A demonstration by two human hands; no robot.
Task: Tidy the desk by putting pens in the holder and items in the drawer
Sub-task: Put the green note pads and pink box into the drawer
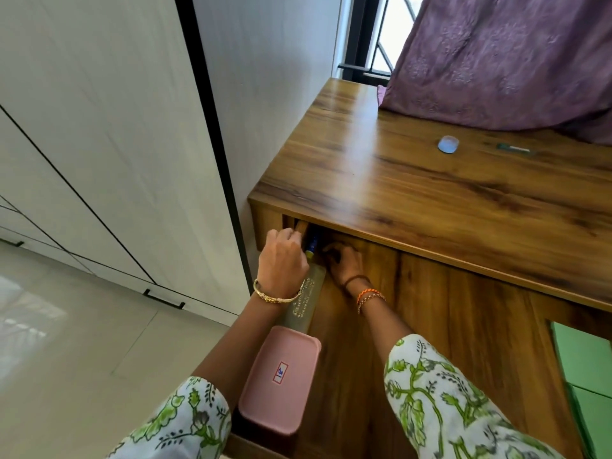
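The wooden drawer (364,376) stands pulled out under the desk top (414,193). Both my hands reach into its far left corner, in the shadow of the desk. My left hand (281,260) has its fingers curled beside a small blue tube with a yellow tip (311,248) and seems to grip it. Just right of the tube, my right hand (346,263) lies with curled fingers; whether it holds anything is hidden. In the drawer lie a clear ruler (303,304) and a pink lidded box (280,379). A green pen (514,148) and a pale blue oval thing (448,144) lie on the desk.
A purple curtain (503,61) hangs over the back of the desk. White wardrobe doors (99,144) stand to the left, above a tiled floor (82,359). Green panels (584,369) show at the right, below the desk.
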